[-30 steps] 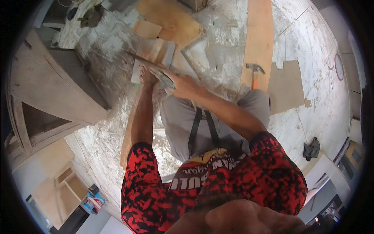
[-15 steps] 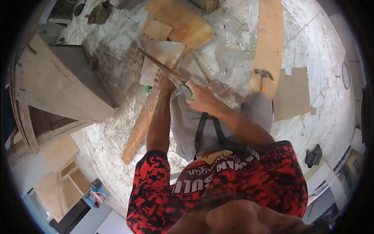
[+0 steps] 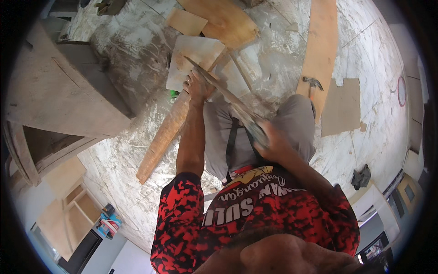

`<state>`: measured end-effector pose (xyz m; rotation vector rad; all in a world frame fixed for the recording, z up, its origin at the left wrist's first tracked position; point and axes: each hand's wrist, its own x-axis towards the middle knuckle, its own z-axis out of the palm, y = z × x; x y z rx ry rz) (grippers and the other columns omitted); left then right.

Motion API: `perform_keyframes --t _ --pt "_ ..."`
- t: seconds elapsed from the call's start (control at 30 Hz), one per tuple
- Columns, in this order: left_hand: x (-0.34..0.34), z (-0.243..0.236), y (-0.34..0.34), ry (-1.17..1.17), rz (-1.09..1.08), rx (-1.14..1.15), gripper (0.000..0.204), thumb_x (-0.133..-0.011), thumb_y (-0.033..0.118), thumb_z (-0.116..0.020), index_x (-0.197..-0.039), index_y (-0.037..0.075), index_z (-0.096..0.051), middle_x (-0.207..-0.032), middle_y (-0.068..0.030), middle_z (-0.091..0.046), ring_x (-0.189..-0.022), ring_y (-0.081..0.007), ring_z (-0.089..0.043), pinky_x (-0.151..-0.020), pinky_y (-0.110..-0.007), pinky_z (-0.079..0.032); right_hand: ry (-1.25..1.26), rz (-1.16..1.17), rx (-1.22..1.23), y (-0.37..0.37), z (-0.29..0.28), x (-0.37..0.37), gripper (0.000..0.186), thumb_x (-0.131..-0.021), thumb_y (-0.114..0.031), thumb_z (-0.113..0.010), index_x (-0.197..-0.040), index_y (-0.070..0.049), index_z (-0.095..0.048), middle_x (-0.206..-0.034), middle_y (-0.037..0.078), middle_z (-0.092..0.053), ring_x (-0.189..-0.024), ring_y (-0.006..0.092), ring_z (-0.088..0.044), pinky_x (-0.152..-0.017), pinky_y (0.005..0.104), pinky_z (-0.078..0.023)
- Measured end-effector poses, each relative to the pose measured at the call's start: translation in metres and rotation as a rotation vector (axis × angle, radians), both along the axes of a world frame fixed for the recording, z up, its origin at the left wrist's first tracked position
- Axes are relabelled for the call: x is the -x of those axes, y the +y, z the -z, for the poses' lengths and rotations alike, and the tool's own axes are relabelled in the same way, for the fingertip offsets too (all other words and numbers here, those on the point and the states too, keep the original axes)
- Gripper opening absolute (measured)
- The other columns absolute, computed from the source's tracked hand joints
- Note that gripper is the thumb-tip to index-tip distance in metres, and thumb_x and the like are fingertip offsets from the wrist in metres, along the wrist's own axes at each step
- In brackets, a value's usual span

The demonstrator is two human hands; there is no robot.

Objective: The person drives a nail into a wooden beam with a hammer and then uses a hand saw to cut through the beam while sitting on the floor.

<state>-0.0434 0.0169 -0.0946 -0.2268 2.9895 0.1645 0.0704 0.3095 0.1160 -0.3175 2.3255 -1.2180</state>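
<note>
A handsaw (image 3: pixel 228 98), drawn nearer than before, is gripped by the right hand (image 3: pixel 269 137) while the left hand (image 3: pixel 198 86) pins a long plank (image 3: pixel 166 132).

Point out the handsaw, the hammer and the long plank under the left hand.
handsaw (image 3: pixel 228 93), head view, middle of the blade
hammer (image 3: pixel 313 82), head view, metal head
long plank (image 3: pixel 162 139), head view, middle of its top face

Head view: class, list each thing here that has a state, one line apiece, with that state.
Saw: gripped at the handle, blade slanting.
Right hand: closed on the saw handle.
Left hand: pressing on the plank.
Plank: lying flat on the floor.
Hammer: lying unheld on a board.
</note>
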Motion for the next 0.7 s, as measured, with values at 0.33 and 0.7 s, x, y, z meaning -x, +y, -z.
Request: perform_keyframes --t 0.33,0.7 --pt "0.006 0.006 -0.012 0.036 -0.046 -0.019 0.094 -0.069 0.054 -0.071 -0.129 -0.008 -0.035 -0.121 -0.0201 -0.045 -0.115 -0.0383 -0.044 -0.088 -0.054 -0.033 0.214 -0.054 0.055 -0.053 0.067 0.070 0.051 -0.076 -0.019 -0.072 -0.120 -0.007 -0.050 -0.096 0.023 -0.065 -0.089 0.0392 -0.065 -0.071 0.0444 -0.053" --pt "0.011 0.011 0.003 0.012 -0.010 -0.028 0.104 -0.064 0.056 -0.075 -0.135 -0.007 -0.033 -0.131 -0.0221 -0.040 -0.123 -0.0378 -0.039 -0.099 -0.056 -0.026 -0.033 -0.033 -0.005 -0.019 0.026 0.043 0.056 -0.077 -0.014 -0.069 -0.126 -0.002 -0.046 -0.096 0.024 -0.064 -0.089 0.0399 -0.064 -0.077 0.0455 -0.050"
